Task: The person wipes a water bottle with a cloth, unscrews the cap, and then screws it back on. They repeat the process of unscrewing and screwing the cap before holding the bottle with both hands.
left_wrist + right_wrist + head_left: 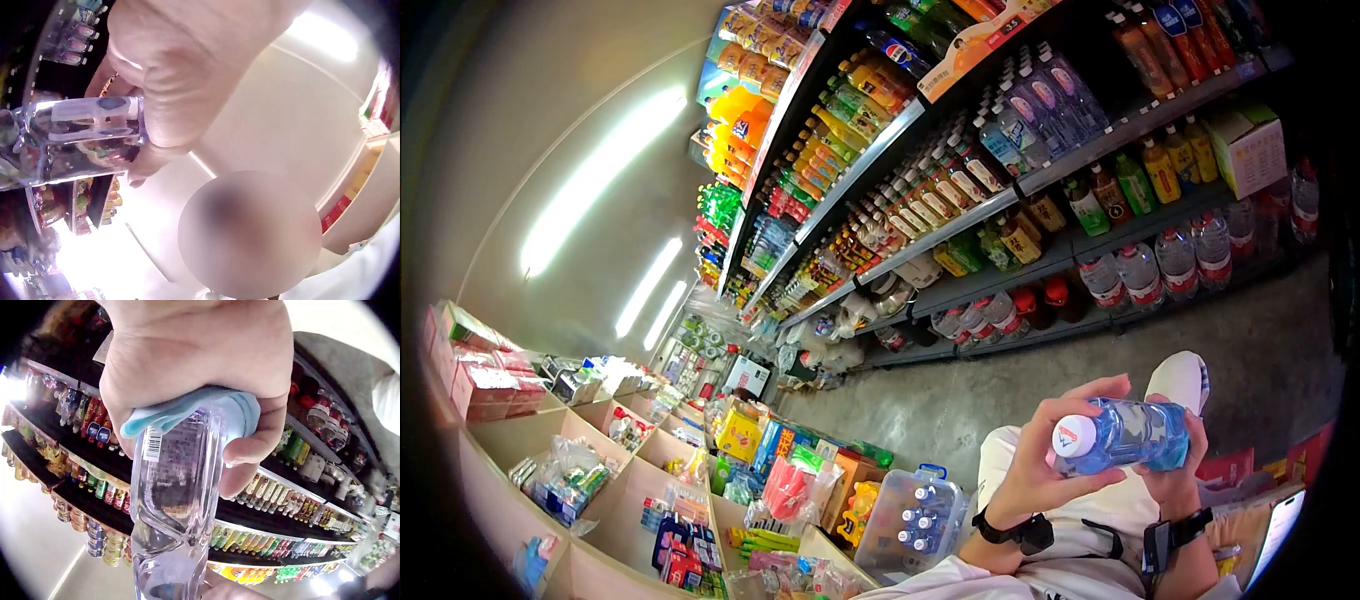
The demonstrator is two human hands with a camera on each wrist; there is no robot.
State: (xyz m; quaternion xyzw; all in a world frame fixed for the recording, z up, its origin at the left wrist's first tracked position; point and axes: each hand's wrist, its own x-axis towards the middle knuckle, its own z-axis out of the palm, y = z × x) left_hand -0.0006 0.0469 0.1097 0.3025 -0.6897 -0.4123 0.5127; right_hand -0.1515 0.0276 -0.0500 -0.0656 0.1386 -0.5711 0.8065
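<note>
Both my hands hold a clear water bottle (1120,437) with a white cap, lying sideways over my lap. My left hand (1040,465) grips the cap end, thumb above and fingers curled below; in the left wrist view the bottle (75,137) sits under its fingers (181,75). My right hand (1180,480) grips the base end through a light blue cloth (1175,445). The right wrist view shows that hand (200,356) wrapped round the cloth (187,409) and the bottle (175,500), whose barcode label faces the camera.
Tall shelves (1000,200) packed with drink bottles line the aisle ahead. Open bins (600,470) of packaged goods stand at the left. A clear crate (915,515) with several water bottles sits near my knee. My white shoe (1180,380) rests on the grey concrete floor (960,400).
</note>
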